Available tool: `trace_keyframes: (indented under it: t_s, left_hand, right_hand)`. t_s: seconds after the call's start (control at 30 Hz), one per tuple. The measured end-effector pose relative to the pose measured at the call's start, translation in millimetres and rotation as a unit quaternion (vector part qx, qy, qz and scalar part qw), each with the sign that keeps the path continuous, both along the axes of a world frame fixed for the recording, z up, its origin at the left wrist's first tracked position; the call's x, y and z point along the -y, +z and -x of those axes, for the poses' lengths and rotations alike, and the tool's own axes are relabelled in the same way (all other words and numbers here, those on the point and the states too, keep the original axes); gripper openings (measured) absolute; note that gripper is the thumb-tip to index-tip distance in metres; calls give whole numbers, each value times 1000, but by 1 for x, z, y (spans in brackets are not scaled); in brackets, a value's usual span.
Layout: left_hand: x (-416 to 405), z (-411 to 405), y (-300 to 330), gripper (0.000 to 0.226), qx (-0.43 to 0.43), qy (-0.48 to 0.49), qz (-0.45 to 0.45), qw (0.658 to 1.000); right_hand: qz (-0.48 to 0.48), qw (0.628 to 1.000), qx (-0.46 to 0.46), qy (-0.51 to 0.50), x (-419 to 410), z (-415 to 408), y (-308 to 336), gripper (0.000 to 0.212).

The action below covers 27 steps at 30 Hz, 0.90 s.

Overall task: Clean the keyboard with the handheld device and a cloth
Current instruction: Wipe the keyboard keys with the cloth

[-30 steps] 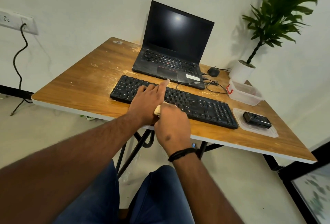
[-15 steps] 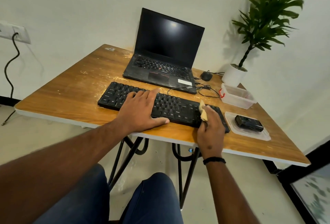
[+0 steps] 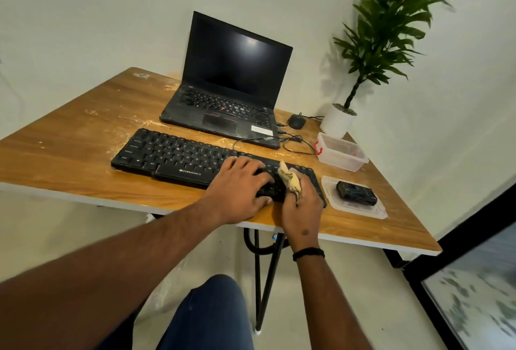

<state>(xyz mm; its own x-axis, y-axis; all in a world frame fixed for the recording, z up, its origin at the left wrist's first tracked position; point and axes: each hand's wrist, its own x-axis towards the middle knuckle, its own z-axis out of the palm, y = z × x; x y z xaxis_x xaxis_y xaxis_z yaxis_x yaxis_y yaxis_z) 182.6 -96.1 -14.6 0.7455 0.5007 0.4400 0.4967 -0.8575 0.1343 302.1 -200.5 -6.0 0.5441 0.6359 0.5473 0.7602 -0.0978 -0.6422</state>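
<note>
Your left hand (image 3: 240, 190) lies flat with fingers spread on the keyboard (image 3: 178, 158) at the counter's (image 3: 69, 154) front, your right hand (image 3: 303, 204) clutching the cloth (image 3: 290, 178) at its right end; the cloth looks soft and limp, so bunch it, and brace the light, rigid keyboard by its frame.

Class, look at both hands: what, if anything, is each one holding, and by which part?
The right hand grips the bunched yellow cloth around its lower end. The left hand holds nothing; it rests flat on the keyboard.
</note>
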Motion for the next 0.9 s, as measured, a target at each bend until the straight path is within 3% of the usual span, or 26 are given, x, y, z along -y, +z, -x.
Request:
trace_keyframes:
  t_s: [0.17, 0.3, 0.4, 0.57, 0.67, 0.77, 0.9]
  left_hand:
    - [2, 1, 0, 53, -8, 14, -7, 1000]
    - [1, 1, -1, 55, -4, 18, 3, 1000]
    - [1, 1, 1, 57, -1, 14, 12, 1000]
    - [2, 3, 0, 52, 4, 8, 6, 1000]
    - [1, 3, 1, 53, 8, 4, 15, 1000]
    - [1, 2, 0, 56, 9, 7, 9, 1000]
    - [1, 2, -1, 57, 13, 10, 15, 1000]
  right_hand:
    - [88, 991, 71, 68, 8, 4, -6, 51]
    - [106, 980, 141, 97, 22, 6, 10, 43]
    - [112, 980, 155, 50, 14, 2, 29, 37]
    - [285, 938, 198, 13, -6, 23, 30, 22]
    - [330, 924, 193, 23, -6, 18, 45, 13]
    - [315, 938, 141, 17, -17, 4, 64, 21]
    - [277, 947, 162, -10, -43, -3, 67, 31]
